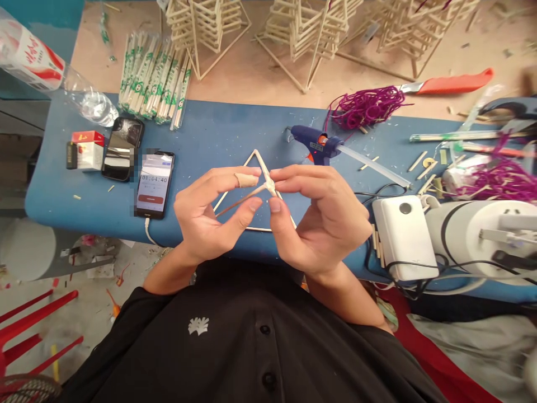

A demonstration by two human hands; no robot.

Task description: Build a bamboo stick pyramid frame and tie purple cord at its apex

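A small frame of thin wooden sticks (254, 158) stands over the blue mat in front of my chest, its sticks meeting at a pale joint. My right hand (321, 215) pinches that joint between thumb and fingertips. On the other side, my left hand (213, 210) is curled with thumb and fingers apart, around the frame's left side; nothing is gripped between them. A bandage wraps one of its fingers. Just beyond the frame lies a blue glue gun (316, 141) with a clear glue stick in its back.
Two phones (156, 184) (123, 148), a red-white box (89, 150) and a bottle (37, 56) are left. Wrapped chopsticks (153, 81) and stacked stick structures (304, 28) stand behind. Purple string (369, 108), an orange-handled knife (457, 83) and a white power bank (405, 238) lie right.
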